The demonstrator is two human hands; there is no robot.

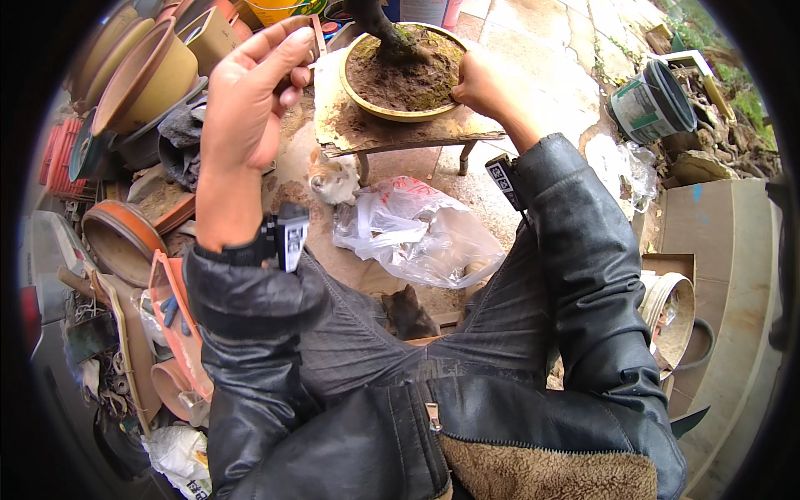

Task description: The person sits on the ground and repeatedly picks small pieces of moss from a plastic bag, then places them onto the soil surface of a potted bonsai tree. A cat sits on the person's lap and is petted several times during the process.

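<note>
A shallow round bonsai pot with a cream rim stands on a worn wooden stool. Dark soil with some green moss fills it, and a thick tree trunk rises out of the soil past the top of the view. At the pot's right edge, my right hand is closed on the rim. My left hand is raised left of the pot, apart from it, with fingers curled and thumb near the index finger. Whether something small sits between those fingertips is hidden.
Below the stool are an orange-and-white cat and a clear plastic bag. A dark kitten is between my legs. Stacked planters crowd the left. Right are a dark bucket, a white bucket and flattened cardboard.
</note>
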